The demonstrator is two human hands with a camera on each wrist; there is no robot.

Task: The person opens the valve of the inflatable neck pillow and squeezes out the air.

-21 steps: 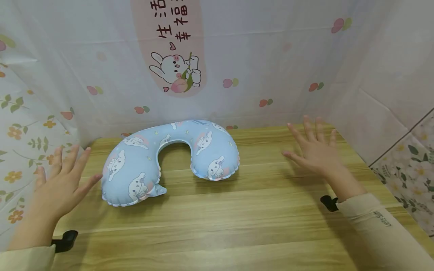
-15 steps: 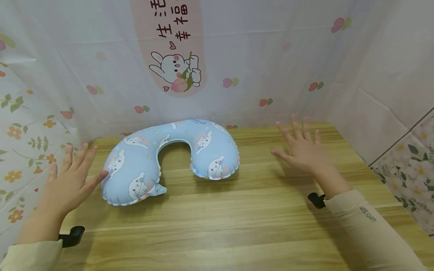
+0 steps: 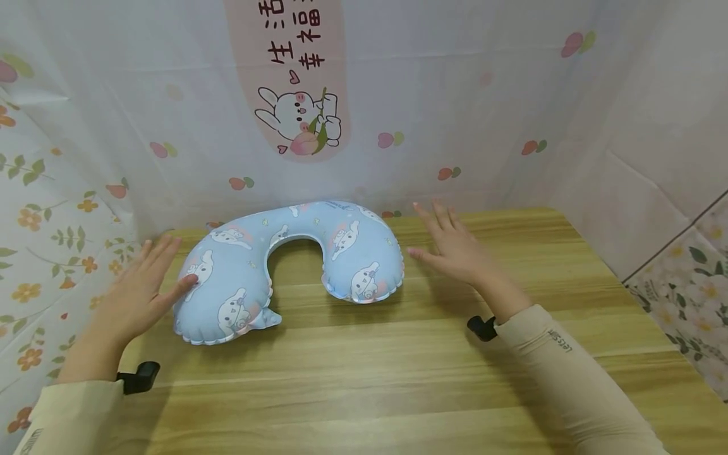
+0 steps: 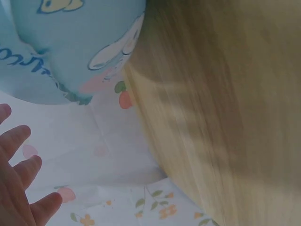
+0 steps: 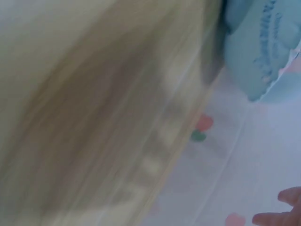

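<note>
A light blue inflated U-shaped neck pillow (image 3: 227, 272), printed with white long-eared cartoon dogs, lies on the table with its opening toward me. My left hand (image 3: 133, 294) is at its left end, fingers extended; the thumb overlaps the pillow's edge in the head view, and whether it touches cannot be told. In the left wrist view a gap shows between those fingers (image 4: 28, 172) and the pillow (image 4: 80, 42). Just right of the pillow's right end, my right hand (image 3: 455, 249) hovers with straight fingers, apart from it. The right wrist view shows the pillow (image 5: 263, 47) and a few fingertips (image 5: 282, 212).
The wood-grain table (image 3: 364, 379) reaches back to a white fruit-print cloth (image 3: 426, 95) hanging behind it. Floral cloth (image 3: 34, 221) borders the left side, and another floral panel (image 3: 694, 303) the right. Black wrist mounts (image 3: 482, 328) jut out below both hands.
Both hands have moved inward toward the pillow, the right one leftward by a long way and the left one slightly rightward. The pillow has stayed in place on the table.
</note>
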